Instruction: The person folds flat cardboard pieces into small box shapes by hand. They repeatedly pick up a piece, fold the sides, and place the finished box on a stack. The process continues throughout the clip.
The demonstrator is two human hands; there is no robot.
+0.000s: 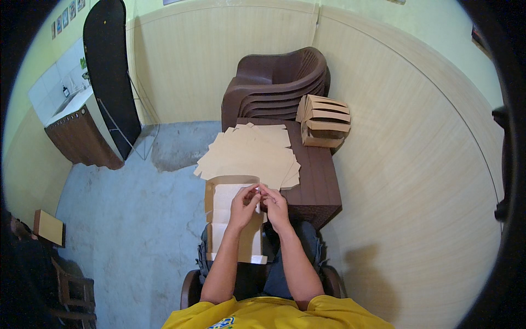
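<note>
Carton (221,215), near worktop (320,178) edge | likely light, stiff, creasable; hold walls | grip: left hand (244,207), right hand (275,207) pinching corner (tips partly hidden)

Open to pass along the bare right strip of the brown slatted plastic desk (322,183), from the near right corner up to the tan cardboard boxes (327,122) stacked at the far right corner. Closed off past the far edge by stacked dark-brown plastic armchairs (279,82). Covered across the middle and left by flat tan cardboard sheets (249,151), low enough for passing above. Blocked toward the near left corner by an open, pale-lined cardboard box (222,200), jutting past the near edge, and by left hand (244,207) and right hand (276,206) together above its right side. Free beyond the left edge, above the blue-grey floor (137,219).
</note>
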